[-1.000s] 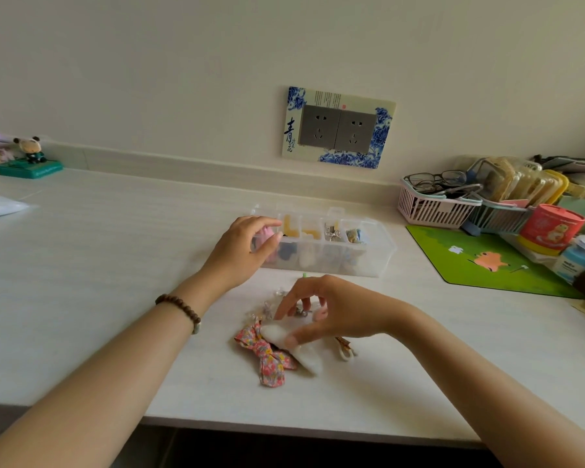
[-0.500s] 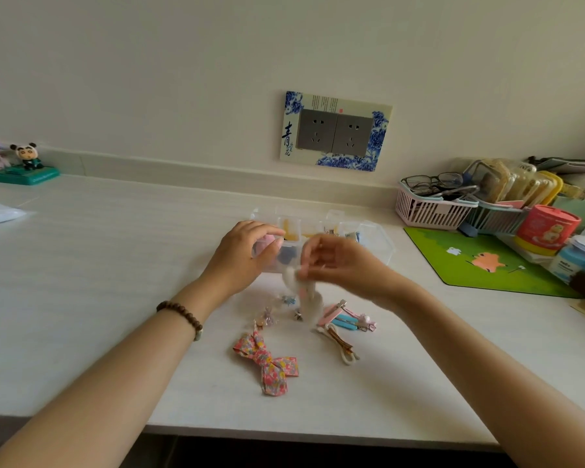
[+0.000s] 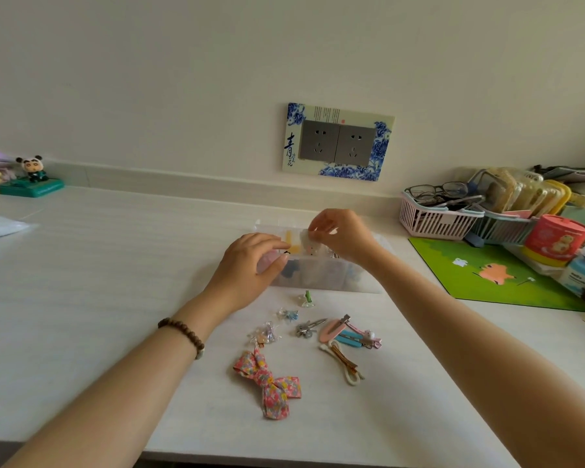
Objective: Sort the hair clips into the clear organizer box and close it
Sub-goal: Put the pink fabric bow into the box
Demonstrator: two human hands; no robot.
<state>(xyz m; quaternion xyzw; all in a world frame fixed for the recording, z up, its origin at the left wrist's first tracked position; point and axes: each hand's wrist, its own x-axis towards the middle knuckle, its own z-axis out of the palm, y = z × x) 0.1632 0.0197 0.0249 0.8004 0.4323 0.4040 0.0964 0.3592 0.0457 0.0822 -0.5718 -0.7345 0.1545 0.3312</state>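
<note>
The clear organizer box [image 3: 321,281] lies open on the white desk with several clips in its compartments. My left hand [image 3: 250,265] grips its left end. Over the box's middle, my right hand [image 3: 341,233] pinches a white fluffy clip [image 3: 309,244]. Loose on the desk nearer me lie a floral fabric bow [image 3: 269,383], a pink and blue clip cluster [image 3: 348,334], a gold and white clip [image 3: 343,363], a silver clip [image 3: 308,327], a small green clip [image 3: 307,298] and clear sparkly clips [image 3: 265,334].
A green mat [image 3: 493,275] lies to the right, with a pink basket [image 3: 434,219] holding glasses, a red tub [image 3: 554,244] and other containers behind it. A panda figurine [image 3: 33,177] stands far left. The desk's front edge runs close below the bow.
My right hand has lifted the white fluffy clip from the pile near the bow and carried it up over the box. The left hand has stayed on the box's left end.
</note>
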